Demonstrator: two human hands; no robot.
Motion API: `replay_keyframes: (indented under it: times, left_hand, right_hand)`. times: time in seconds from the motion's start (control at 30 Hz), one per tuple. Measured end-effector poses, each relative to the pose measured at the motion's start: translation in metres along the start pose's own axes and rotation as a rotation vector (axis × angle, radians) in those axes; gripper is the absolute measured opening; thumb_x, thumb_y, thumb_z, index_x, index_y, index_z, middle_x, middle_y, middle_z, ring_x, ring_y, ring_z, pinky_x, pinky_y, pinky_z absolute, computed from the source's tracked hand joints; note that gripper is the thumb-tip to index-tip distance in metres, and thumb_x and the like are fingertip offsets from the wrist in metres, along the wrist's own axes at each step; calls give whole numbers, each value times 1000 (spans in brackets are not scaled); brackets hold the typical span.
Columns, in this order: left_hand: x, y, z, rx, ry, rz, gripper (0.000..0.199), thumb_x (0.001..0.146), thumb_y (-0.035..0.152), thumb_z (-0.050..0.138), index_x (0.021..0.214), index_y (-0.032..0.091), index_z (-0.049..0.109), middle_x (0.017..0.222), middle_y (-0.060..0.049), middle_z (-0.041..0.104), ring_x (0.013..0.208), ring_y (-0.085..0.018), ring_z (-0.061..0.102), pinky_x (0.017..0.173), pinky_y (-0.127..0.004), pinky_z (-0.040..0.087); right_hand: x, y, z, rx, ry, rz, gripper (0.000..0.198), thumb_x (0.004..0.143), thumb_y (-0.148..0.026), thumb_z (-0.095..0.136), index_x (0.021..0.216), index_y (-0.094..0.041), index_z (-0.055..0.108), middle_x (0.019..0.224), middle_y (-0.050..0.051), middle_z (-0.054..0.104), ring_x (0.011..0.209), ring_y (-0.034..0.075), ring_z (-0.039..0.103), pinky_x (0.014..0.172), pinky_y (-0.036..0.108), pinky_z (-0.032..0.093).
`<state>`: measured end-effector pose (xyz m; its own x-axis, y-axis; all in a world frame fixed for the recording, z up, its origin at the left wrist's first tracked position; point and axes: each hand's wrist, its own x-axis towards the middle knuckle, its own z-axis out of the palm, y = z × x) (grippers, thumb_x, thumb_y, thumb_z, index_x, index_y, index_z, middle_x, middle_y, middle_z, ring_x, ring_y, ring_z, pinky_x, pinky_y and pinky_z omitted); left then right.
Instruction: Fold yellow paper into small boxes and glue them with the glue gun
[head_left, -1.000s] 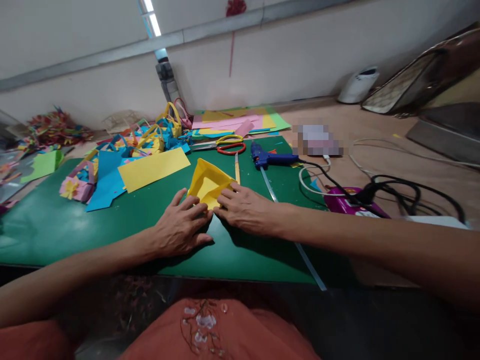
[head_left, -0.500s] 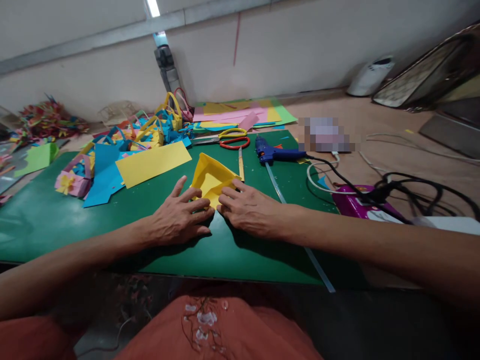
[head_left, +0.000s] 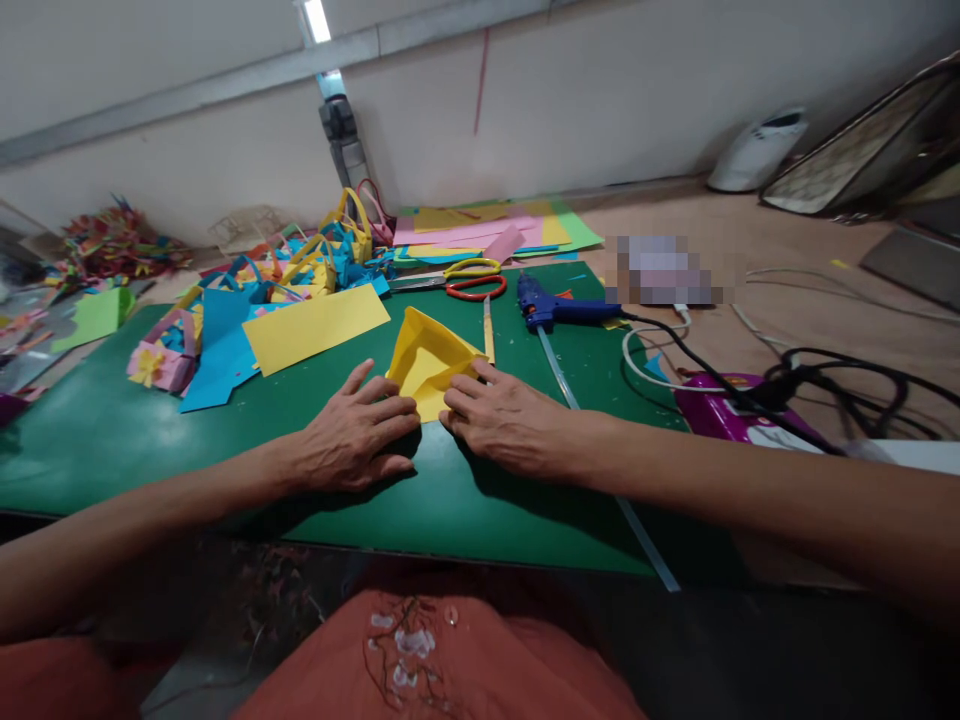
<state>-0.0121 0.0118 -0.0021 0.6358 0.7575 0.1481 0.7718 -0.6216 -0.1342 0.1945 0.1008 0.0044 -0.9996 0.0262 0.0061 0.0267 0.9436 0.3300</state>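
A sheet of yellow paper (head_left: 427,370), partly folded up into an open box shape, stands on the green cutting mat (head_left: 450,520) in front of me. My left hand (head_left: 358,428) is at its left near corner, the fingers curled against the paper and the thumb low by the mat. At the right near corner my right hand (head_left: 499,415) grips the other side with bent fingers. The fingertips of both hands are partly hidden behind the folds. Just beyond the paper lie a utility knife (head_left: 489,330) and scissors (head_left: 474,280) with yellow and red handles.
A blue glue gun (head_left: 559,305) with a long glue stick (head_left: 556,365) lies right, its cord running to a purple power strip (head_left: 720,405). Yellow card (head_left: 319,325), blue card (head_left: 217,350) and a pink paper basket (head_left: 165,360) lie left. Coloured sheets (head_left: 495,225) are stacked behind.
My left hand has drawn slightly left, so the gap between the hands is wider and more of the paper's near edge shows. The view has shifted a little.
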Motion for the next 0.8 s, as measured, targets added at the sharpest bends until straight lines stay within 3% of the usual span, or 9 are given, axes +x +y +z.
replay_keyframes:
  times: [0.1,0.2,0.37,0.6,0.8]
  left_hand:
    - [6,2,3,-3,-14,-7,52,84,54,38,119,17,49,107,-10,59,96,-25,47,99,-52,21]
    - [10,5,5,-4,-31,-6,52,84,56,35,118,19,50,104,-9,57,93,-25,47,96,-52,23]
    - [11,9,6,17,-46,-38,54,85,58,31,110,17,53,103,-9,57,93,-24,47,99,-56,19]
    - [9,12,7,0,-29,-80,52,85,58,31,109,17,53,103,-7,57,95,-24,47,103,-59,9]
    - [9,13,9,7,24,-77,50,85,55,35,110,16,53,100,-8,57,95,-25,48,101,-60,13]
  right_hand:
    - [0,-1,0,26,4,3,22,83,-18,44,98,-14,60,92,8,57,88,23,47,79,41,31]
    - [1,-1,1,30,9,-3,22,83,-18,44,97,-12,60,90,9,56,86,23,47,78,42,31]
    - [-2,-4,1,25,14,-4,18,81,-16,45,86,-13,62,89,8,55,86,23,47,80,43,31]
    - [-11,-7,4,76,37,90,24,84,-16,42,99,-16,59,93,7,56,91,21,47,91,46,26]
    - [-16,-12,-1,23,46,118,18,82,-15,44,89,-15,60,88,7,57,90,22,48,92,48,25]
